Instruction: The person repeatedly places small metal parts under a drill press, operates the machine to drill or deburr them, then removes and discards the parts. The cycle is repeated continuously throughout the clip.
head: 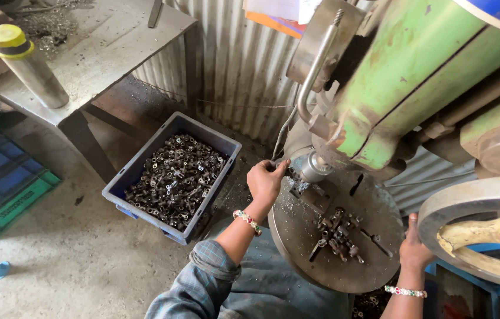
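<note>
While the left hand (266,180) pinched a small metal part (290,173) under the press ram (313,167), right hand (413,249) gripped the round plate (303,236) rim, loose parts (337,233) between them, blue crate (143,162) left of the left grip.

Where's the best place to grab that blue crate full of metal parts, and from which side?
Probably the rim of the blue crate on its two short ends, one hand each, coming from above. It is heaped with small metal parts, so it looks heavy, and its near corner sits close to the round machine table.
</note>
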